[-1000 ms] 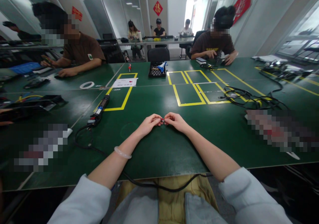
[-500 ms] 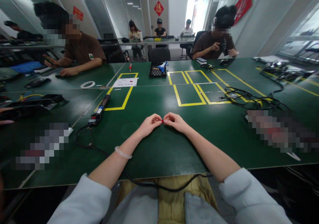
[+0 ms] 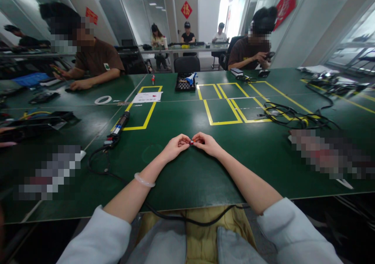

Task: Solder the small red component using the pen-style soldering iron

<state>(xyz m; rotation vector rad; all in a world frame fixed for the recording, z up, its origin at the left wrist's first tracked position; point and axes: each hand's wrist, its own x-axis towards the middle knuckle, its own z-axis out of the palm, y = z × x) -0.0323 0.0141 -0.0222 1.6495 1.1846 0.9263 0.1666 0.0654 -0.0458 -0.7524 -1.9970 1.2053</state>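
Note:
My left hand (image 3: 178, 146) and my right hand (image 3: 205, 143) meet fingertip to fingertip above the green table (image 3: 187, 178). Between them they pinch a small red piece (image 3: 191, 142) with a whitish spot and a bit of orange at its right. Its kind is too small to make out, and my fingers cover most of it. Both hands are closed, thumbs and forefingers pressed on the piece from either side. A pale bracelet (image 3: 144, 180) circles my left wrist.
A black device with a cable (image 3: 117, 129) lies to the left. Ahead are a paper sheet (image 3: 147, 97), yellow tape outlines (image 3: 225, 122) and a black tray (image 3: 185, 85) with a blue-and-white tool. Coiled black cables (image 3: 290, 113) lie right. Two people sit across the table.
The small red piece now shows a whitish spot and some orange between my fingertips. My hands barely moved. Across the table at right, a person lowered the dark object in their hands.

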